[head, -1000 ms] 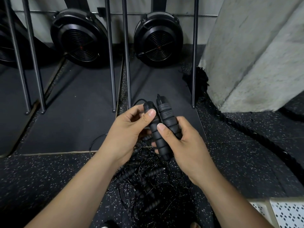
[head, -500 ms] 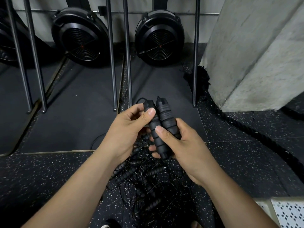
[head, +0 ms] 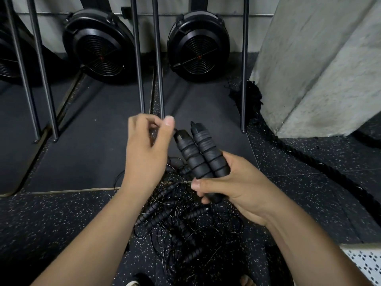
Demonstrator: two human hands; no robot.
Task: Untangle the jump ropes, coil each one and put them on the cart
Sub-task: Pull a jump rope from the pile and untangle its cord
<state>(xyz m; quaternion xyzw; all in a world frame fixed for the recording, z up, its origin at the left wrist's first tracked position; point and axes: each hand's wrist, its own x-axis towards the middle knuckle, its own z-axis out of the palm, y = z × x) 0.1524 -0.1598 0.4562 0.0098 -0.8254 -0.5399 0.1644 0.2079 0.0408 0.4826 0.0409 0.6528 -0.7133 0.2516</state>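
handles (head: 201, 153): two, side by side, lower ends gripped in right hand (head: 237, 188) | left hand (head: 146, 153): raised just beside the handle tips, fingers curled toward thumb, blurred, can't tell if it pinches a cord | tangle (head: 181, 223): ropes heaped on floor (head: 309, 203) below both hands | pillar (head: 319, 69): to the right

The right hand (head: 237, 188) gripped two black ribbed foam jump-rope handles (head: 202, 153) side by side. The left hand (head: 146, 153) hovered beside their tops, fingers (head: 140, 122) blurred, above tangled black ropes (head: 181, 228) on the speckled floor (head: 61, 219).
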